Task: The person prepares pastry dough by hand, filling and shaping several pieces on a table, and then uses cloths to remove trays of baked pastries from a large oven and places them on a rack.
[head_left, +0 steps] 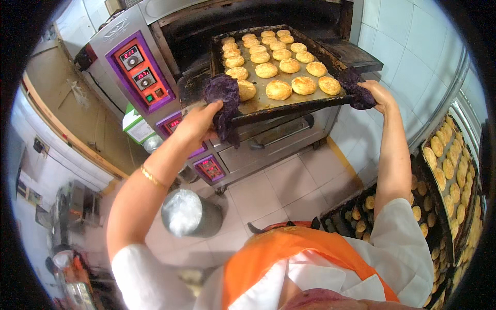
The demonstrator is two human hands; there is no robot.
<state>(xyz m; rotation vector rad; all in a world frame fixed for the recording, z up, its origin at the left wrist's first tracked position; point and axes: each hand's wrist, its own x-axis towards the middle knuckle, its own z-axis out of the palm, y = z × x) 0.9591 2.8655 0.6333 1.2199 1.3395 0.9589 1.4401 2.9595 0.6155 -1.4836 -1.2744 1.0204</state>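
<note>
A dark baking tray with rows of round golden pastries is held between my two hands at the mouth of the oven. My left hand grips its near left corner through a dark purple cloth. At the near right corner my right hand holds the rim through another dark purple cloth. Both hands are closed, with part of the fingers hidden behind the cloths. The tray's far end lies over the open oven chamber, whose inside is dark.
Left of the chamber is a control panel with knobs and displays. A bin with a clear plastic liner stands on the tiled floor. More trays of pastries are stacked at the right by the tiled wall. A green-and-white box sits left of the oven.
</note>
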